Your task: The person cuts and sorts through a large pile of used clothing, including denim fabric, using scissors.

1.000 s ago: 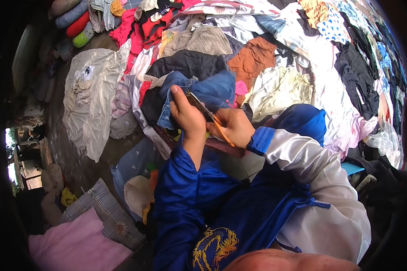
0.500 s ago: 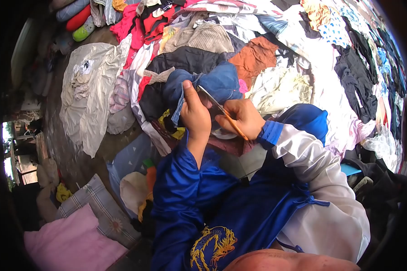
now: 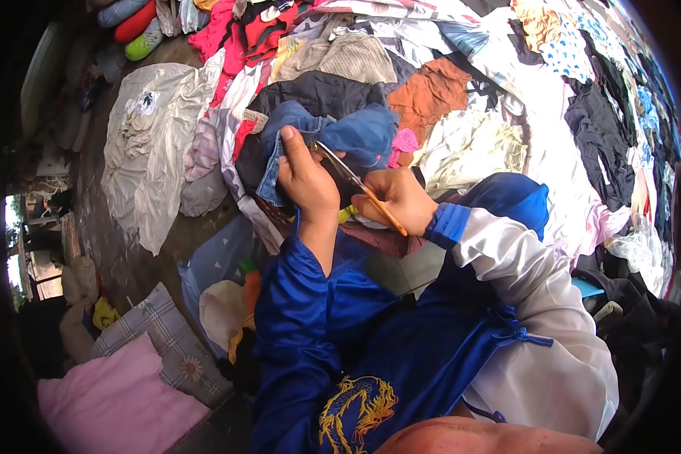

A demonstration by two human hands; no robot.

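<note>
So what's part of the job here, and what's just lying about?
In the job:
- blue denim garment
- orange-handled cutting tool
- left hand, right hand

Apparently just lying about:
- rust-orange cloth
- plaid cloth
- pink cloth

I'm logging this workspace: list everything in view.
Denim garment: one, blue, centre
Bladed tool: one, orange handle, centre
Crumpled cloth: one, rust, upper centre
Spread cloth: one, beige, left
Large cloth: one, pink, lower left
Plaid cloth: one, grey, beside large cloth
Plastic bag: one, clear, right edge
Other cloths: uncountable, mixed colours, across top
Left hand: one, bare, holding denim garment
Right hand: one, bare, holding bladed tool
Sleeves: two, blue and white, lower centre
</note>
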